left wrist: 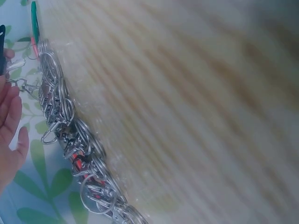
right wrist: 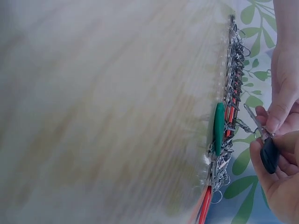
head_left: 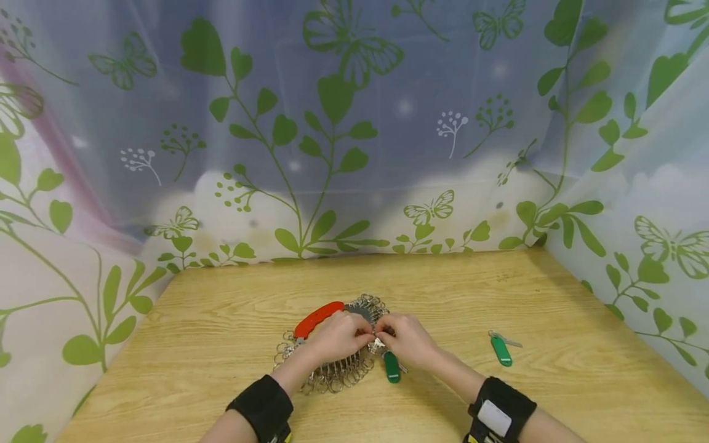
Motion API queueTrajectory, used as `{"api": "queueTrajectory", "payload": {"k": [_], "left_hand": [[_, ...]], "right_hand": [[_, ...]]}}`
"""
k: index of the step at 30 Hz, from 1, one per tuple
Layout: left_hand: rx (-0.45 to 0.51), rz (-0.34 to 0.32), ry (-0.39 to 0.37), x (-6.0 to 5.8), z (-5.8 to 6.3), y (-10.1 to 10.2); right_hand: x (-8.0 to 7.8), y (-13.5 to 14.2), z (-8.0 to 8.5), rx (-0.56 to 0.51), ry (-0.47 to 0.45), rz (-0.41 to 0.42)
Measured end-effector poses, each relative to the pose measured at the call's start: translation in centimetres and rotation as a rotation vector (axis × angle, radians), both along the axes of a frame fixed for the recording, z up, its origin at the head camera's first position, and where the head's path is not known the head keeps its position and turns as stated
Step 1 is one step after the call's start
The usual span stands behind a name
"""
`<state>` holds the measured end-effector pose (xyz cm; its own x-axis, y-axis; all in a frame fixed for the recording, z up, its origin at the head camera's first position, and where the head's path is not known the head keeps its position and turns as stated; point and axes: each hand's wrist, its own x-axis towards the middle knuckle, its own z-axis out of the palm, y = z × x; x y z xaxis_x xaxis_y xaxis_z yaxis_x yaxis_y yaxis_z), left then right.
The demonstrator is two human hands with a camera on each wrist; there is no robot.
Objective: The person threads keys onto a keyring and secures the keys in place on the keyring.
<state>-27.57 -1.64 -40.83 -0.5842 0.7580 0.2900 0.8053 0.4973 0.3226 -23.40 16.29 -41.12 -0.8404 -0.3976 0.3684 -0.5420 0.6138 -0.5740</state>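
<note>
In the head view a cluster of metal clips and rings [head_left: 338,376] with a red handle [head_left: 316,319] lies on the table. My left hand [head_left: 344,337] and right hand [head_left: 407,338] meet at its right side, fingertips together. Below them is a key with a green tag [head_left: 391,367]. In the right wrist view this tag [right wrist: 269,157] looks dark, and its key [right wrist: 253,116] points upward. Right fingers pinch around the tag's ring. Left fingers [right wrist: 280,112] pinch a small metal ring there. A metal clip [left wrist: 29,88] reaches from the cluster toward the fingertips.
Another green-tagged key [head_left: 501,351] lies on the table [head_left: 454,295] to the right of my hands. A leaf-and-butterfly patterned curtain [head_left: 354,184] encloses the back and sides. Black bands [head_left: 263,406] circle both wrists.
</note>
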Motion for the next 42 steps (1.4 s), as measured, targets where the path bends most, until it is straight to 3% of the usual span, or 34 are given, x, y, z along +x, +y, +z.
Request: {"api": "queueTrajectory", "payload": {"k": [2,6,21,24,26,32,42], "left_hand": [[-0.012,0.001,-0.044,0.11,0.04,-0.08],[-0.028,-0.016,-0.048,0.07,0.09,-0.10],[0.002,-0.046,0.042,-0.24,0.07,0.00],[-0.001,-0.038,0.008,-0.25,0.17,0.01],[-0.002,-0.019,-0.055,-0.22,0.24,0.01],[0.019,0.021,-0.244,-0.10,0.16,0.15],[0.032,0.004,-0.285,-0.25,-0.16,0.08]], "right_hand": [[0.00,-0.04,-0.03,-0.017,-0.019,-0.002],[-0.17,0.02,0.09,-0.034,-0.028,-0.019],[-0.24,0.02,0.37,0.009,0.019,-0.002],[-0.28,-0.10,0.28,0.042,0.057,0.018],[-0.28,-0.16,0.17,0.049,0.064,0.025],[0.01,-0.01,0.19,-0.008,0.003,-0.014],[-0.05,0.32,-0.04,-0.016,0.029,-0.039]]}}
